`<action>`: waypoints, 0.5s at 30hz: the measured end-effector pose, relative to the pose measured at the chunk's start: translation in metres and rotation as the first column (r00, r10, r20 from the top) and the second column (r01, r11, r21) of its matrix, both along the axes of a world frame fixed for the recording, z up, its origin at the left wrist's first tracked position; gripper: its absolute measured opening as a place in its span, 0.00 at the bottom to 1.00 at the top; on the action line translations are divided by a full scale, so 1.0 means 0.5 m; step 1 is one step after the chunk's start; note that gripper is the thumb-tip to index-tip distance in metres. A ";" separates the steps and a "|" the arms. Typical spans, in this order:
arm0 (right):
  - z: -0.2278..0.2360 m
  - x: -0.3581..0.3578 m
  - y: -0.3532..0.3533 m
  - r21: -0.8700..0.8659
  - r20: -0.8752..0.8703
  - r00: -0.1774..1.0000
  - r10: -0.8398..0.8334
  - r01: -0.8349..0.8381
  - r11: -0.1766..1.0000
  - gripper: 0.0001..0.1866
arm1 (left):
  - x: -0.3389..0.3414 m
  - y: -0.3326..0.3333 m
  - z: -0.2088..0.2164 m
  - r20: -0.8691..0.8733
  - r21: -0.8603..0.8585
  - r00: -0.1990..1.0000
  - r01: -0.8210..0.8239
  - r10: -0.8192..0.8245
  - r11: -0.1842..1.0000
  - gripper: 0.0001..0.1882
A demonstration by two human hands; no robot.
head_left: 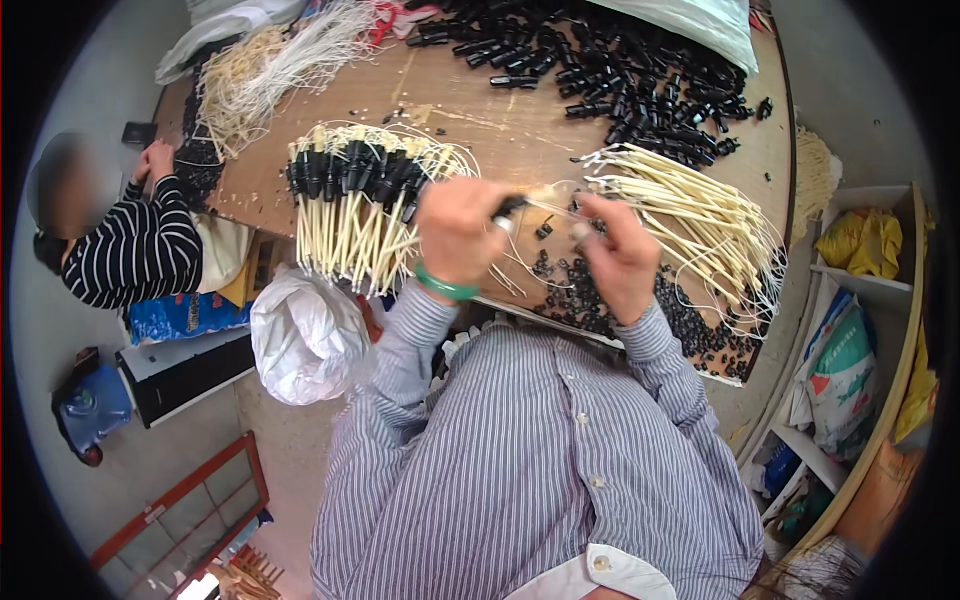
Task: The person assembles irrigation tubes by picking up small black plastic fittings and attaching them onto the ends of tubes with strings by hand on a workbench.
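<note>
Over the front of the table, my left hand (458, 230), with a green bangle at the wrist, is closed on a black plastic connector (510, 205). To its right my right hand (620, 252) pinches a thin pale cord (555, 208) that runs across toward the connector. Motion blurs the fingertips a little. Beside my left hand lies a bundle of cream-coloured sticks (345, 235) with black connectors (355, 170) on their far ends. Another bundle of cream sticks (690, 215) with thin white cords lies beyond my right hand, without black connectors.
Small black parts (690, 325) are scattered along the table's front edge. Black connectors (620, 85) are heaped at the far right, white cords (290, 75) at the far left. A person in a striped top (135, 245) sits at left. A white bag (305, 335) stands below the table edge; shelves (850, 330) stand at right.
</note>
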State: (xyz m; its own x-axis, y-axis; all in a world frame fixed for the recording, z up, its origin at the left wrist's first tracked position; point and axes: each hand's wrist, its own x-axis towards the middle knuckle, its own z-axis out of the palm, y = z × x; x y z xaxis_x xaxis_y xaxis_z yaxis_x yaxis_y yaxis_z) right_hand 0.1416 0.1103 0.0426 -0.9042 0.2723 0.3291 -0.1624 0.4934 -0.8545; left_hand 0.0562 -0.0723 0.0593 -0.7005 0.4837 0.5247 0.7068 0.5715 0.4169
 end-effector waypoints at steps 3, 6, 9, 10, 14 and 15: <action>-0.016 -0.015 0.029 0.003 0.041 0.997 -0.063 0.063 0.998 0.14 | -0.068 -0.103 -0.004 -0.175 -0.070 0.919 -0.370 0.354 0.926 0.08; -0.023 0.006 -0.001 0.237 0.162 0.982 0.095 -0.132 0.963 0.14 | -0.108 -0.165 -0.027 -0.281 -0.203 0.778 -0.621 0.562 0.757 0.23; -0.043 0.014 -0.021 0.306 0.077 0.978 0.192 -0.206 0.929 0.16 | -0.108 -0.113 -0.028 -0.193 -0.099 0.864 -0.489 0.465 0.867 0.30; -0.042 0.019 -0.019 0.312 0.086 0.981 0.172 -0.190 0.931 0.16 | -0.108 -0.084 -0.032 -0.080 -0.085 0.948 -0.315 0.309 0.945 0.29; -0.044 0.045 0.028 0.309 0.318 0.943 0.101 -0.204 0.929 0.15 | -0.150 0.063 -0.072 0.287 0.016 0.953 0.092 -0.093 0.996 0.26; -0.045 0.051 0.046 0.360 0.294 0.954 0.055 -0.164 0.919 0.14 | -0.180 0.095 -0.090 0.292 0.034 0.948 0.122 -0.127 0.992 0.26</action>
